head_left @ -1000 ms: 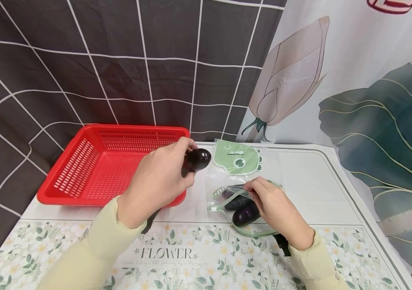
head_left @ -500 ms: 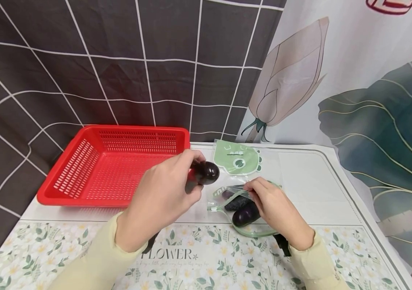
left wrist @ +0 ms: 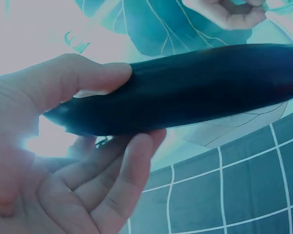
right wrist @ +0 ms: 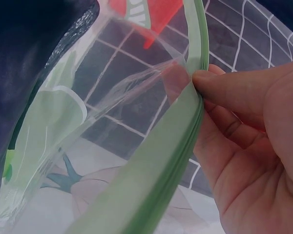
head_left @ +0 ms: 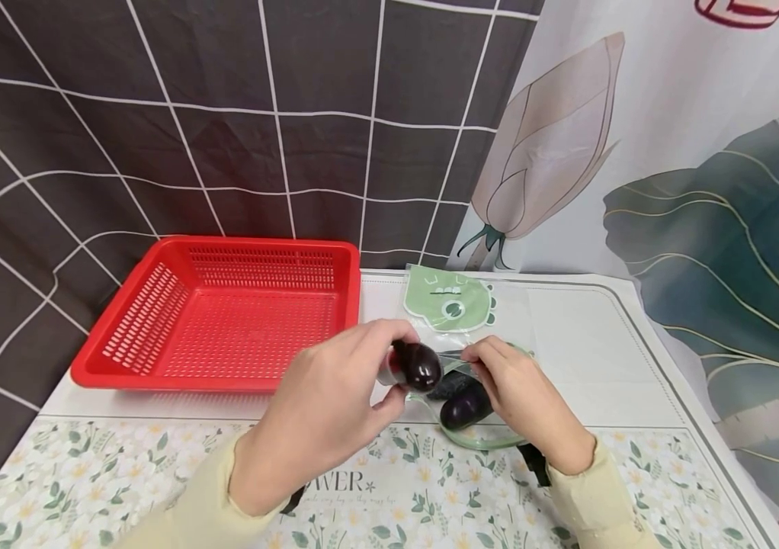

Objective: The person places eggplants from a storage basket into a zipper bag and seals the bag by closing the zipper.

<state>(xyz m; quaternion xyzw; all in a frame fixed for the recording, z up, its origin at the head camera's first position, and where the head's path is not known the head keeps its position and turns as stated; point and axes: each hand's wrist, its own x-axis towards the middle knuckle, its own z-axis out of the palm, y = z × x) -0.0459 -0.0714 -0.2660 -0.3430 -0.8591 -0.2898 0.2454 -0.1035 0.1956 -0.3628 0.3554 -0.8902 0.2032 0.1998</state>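
My left hand (head_left: 335, 408) grips a dark purple eggplant (head_left: 424, 369) between thumb and fingers, at the left of a clear zip bag's opening. Long and smooth, the same eggplant (left wrist: 205, 87) crosses the left wrist view. With thumb and fingers my right hand (head_left: 527, 400) pinches the green upper edge of the zip bag (head_left: 485, 442). That pleated green band (right wrist: 156, 165) runs through the pinch in the right wrist view. Inside the bag lie another eggplant (head_left: 466, 406) and a dark, rough-looking piece (head_left: 450, 383), partly hidden by the left hand's eggplant.
A red perforated basket (head_left: 245, 328) stands at the left, behind my left hand. The bag's green cartoon print (head_left: 451, 301) lies flat beyond its opening. A floral mat (head_left: 376, 518) covers the near table, and a dark checked cloth (head_left: 225, 145) hangs behind.
My left hand has carried the eggplant rightward and nearer, from beside the basket to the bag's opening. The right hand keeps its pinch on the bag and stays in place.
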